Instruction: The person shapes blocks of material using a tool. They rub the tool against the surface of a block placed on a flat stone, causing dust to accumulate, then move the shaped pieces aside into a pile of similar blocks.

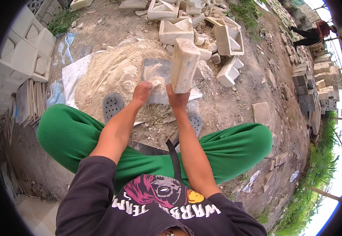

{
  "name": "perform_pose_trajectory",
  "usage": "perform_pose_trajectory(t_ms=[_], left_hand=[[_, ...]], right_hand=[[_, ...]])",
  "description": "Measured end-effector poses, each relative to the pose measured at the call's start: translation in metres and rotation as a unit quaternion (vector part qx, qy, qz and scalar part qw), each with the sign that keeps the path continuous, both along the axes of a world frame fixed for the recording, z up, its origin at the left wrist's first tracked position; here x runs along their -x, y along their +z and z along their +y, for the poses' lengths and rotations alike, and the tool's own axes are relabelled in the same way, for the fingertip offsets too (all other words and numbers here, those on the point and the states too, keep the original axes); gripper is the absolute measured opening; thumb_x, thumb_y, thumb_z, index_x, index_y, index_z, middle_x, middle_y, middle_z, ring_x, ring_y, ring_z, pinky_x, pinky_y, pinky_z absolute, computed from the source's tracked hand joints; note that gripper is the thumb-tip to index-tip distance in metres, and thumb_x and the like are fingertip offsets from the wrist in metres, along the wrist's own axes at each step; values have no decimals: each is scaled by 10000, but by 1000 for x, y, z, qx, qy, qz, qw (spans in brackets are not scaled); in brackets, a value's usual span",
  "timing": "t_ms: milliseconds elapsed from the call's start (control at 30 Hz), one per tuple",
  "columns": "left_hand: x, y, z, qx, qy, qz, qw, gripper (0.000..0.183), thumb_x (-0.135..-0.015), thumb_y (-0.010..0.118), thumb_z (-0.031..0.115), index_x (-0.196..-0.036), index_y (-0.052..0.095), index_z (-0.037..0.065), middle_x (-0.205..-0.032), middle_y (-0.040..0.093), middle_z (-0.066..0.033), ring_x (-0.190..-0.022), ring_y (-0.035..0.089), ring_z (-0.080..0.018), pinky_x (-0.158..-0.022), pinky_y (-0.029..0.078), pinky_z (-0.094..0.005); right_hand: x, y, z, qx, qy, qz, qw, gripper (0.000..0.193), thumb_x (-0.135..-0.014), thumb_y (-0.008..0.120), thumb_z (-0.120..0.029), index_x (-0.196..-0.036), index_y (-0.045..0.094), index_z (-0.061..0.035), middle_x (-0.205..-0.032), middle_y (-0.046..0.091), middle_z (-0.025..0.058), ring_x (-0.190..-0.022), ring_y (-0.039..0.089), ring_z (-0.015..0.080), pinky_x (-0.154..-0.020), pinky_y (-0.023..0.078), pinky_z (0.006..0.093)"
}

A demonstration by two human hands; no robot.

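Note:
My right hand (178, 99) is closed at the lower end of a thick, pale, worn block (184, 65), which is held raised and upright. Whether the block has a handle inside my grip is hidden. On a flat grey slab (150, 67), my left hand (142, 93) is closed with its fingertips at a small pale chunk (156, 83). Pale crumbs and powder lie on the slab around the chunk. The block stands just right of my left hand, apart from it.
A mound of pale crushed material (112, 72) lies on a white sheet (69, 74) left of the slab. Broken pale hollow blocks (175, 30) are heaped beyond it. Stacked blocks (31, 33) stand at far left. Another person (314, 33) is at far right. My grey clogs (112, 106) flank the slab.

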State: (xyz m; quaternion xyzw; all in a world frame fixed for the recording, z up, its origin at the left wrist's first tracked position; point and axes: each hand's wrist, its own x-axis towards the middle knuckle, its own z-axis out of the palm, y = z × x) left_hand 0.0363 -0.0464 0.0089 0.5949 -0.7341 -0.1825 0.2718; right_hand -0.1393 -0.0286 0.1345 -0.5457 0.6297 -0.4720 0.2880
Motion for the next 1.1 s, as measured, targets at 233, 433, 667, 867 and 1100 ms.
perform_pose_trajectory(t_ms=[233, 433, 667, 867, 1100], left_hand=[[-8, -3, -4, -15, 6, -21, 1000, 81, -827, 658, 136, -827, 722, 87, -879, 669, -102, -906, 639, -315, -815, 518, -418], [-5, -1, -3, -2, -7, 11, 1000, 97, -833, 683, 150, -836, 705, 56, -880, 668, -131, -894, 638, -347, -812, 512, -445], [1, 4, -1, -25, 5, -16, 1000, 119, -851, 677, 177, -843, 676, 58, -908, 651, -137, -915, 624, -342, -825, 510, -448], [11, 5, 1, -25, 82, -42, 995, 164, -834, 696, 142, -934, 596, 60, -909, 647, -151, -928, 612, -363, -828, 509, -471], [47, 8, 30, -54, 92, 34, 994, 240, -871, 657, 224, -1071, 623, 95, -995, 659, -176, -992, 629, -358, -845, 504, -481]], right_hand=[[8, -62, 20, -279, -53, 17, 959, 412, -726, 725, -294, -978, 684, 30, -884, 717, 233, -884, 701, 409, -790, 536, 467], [10, -1, -1, -121, -44, -15, 992, 370, -714, 763, -238, -953, 669, 29, -832, 708, 223, -822, 710, 380, -726, 546, 439], [-8, -25, 32, -135, -72, 51, 987, 362, -686, 769, -274, -884, 688, 18, -795, 709, 201, -768, 710, 351, -709, 540, 420], [0, -2, 45, -231, -34, 38, 972, 368, -684, 757, -305, -885, 695, -3, -801, 714, 189, -757, 701, 338, -716, 535, 424], [70, 175, 61, -278, -12, 297, 913, 418, -713, 725, -306, -1052, 670, -70, -960, 722, 196, -912, 690, 384, -809, 539, 464]])
